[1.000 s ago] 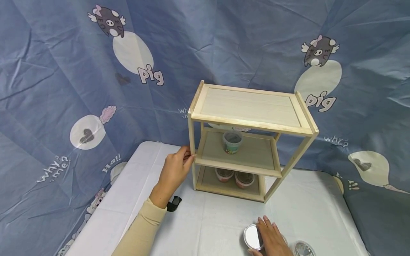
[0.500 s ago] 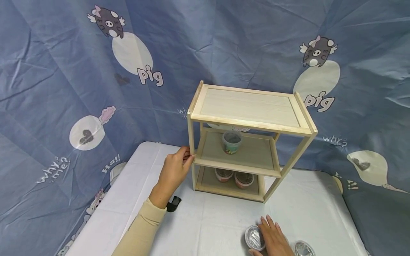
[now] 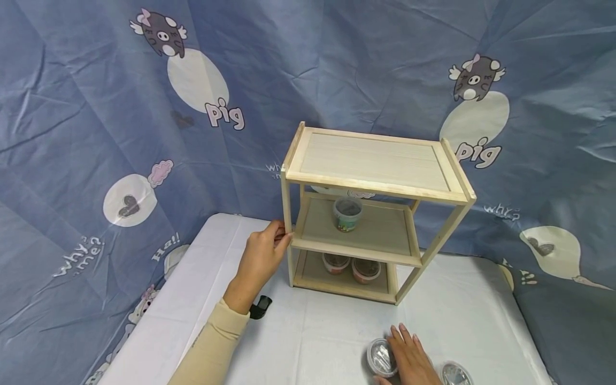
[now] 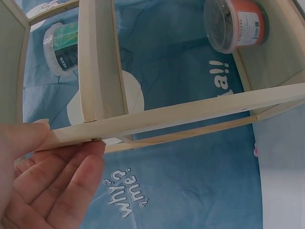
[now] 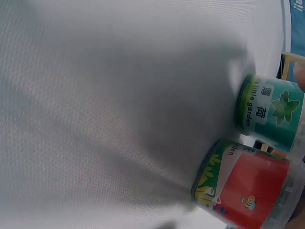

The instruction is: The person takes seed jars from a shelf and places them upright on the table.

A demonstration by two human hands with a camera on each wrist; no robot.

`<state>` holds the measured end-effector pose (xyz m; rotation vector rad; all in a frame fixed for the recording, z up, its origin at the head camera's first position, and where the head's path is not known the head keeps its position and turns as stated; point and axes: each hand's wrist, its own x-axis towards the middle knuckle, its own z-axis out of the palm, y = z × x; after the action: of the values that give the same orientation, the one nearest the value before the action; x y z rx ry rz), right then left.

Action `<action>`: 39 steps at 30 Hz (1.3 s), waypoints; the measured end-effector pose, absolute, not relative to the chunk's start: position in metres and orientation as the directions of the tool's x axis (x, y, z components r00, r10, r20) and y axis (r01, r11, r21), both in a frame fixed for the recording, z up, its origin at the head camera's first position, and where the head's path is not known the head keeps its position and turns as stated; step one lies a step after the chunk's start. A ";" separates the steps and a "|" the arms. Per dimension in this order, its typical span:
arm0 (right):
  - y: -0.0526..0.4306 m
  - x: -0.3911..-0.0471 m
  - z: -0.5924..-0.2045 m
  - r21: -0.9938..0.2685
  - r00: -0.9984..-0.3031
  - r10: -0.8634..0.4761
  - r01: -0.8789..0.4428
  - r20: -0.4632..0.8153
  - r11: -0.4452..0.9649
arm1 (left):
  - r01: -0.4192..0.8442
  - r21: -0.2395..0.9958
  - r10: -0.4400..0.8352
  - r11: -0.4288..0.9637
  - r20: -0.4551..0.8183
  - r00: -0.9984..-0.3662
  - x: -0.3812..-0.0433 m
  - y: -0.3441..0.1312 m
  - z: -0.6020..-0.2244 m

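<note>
My left hand [image 3: 262, 254] pinches the front left post [image 4: 176, 112] of a small wooden shelf [image 3: 375, 160], thumb on one side and fingers on the other. At the bottom of the head view, my right hand [image 3: 411, 357] lies with straight fingers against a clear-lidded tub [image 3: 382, 357]. In the right wrist view, a green tub [image 5: 271, 112] with a leaf picture stands beside a red tub [image 5: 245, 186]; a fingertip [image 5: 299, 75] shows at the green one's lid end. Part of the right hand is cut off by the frame edge.
On the middle board stands a green-labelled tub [image 3: 347, 214]; two red-labelled tubs, one the right-hand tub [image 3: 367, 269], stand on the bottom board. Another lidded tub [image 3: 455, 373] is right of my right hand. White cloth [image 3: 327, 331] covers the table; blue printed fabric [image 3: 346, 69] hangs behind.
The bright glare on the lid beside my right hand has faded, and that tub and hand have shifted very slightly. My left hand keeps its hold on the post.
</note>
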<state>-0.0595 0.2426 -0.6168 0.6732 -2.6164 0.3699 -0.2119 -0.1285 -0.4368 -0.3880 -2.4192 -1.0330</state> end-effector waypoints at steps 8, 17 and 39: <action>0.243 -0.061 -0.607 -0.190 -0.820 -0.384 -0.495 0.424 0.848 | 0.433 0.591 0.075 0.680 0.531 -0.844 -0.213 -0.129 -0.438; 0.241 -0.071 -0.572 -0.221 -0.795 -0.357 -0.510 0.491 0.831 | 0.427 0.588 0.072 0.687 0.530 -0.845 -0.213 -0.131 -0.439; 0.228 -0.110 -0.474 -0.280 -0.728 -0.288 -0.550 0.622 0.787 | 0.428 0.590 0.076 0.685 0.527 -0.847 -0.215 -0.131 -0.441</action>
<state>-0.1099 0.2277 -0.4736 0.6219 -2.4084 0.6125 -0.2145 -0.1308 -0.4408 -0.3894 -2.4294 -1.0157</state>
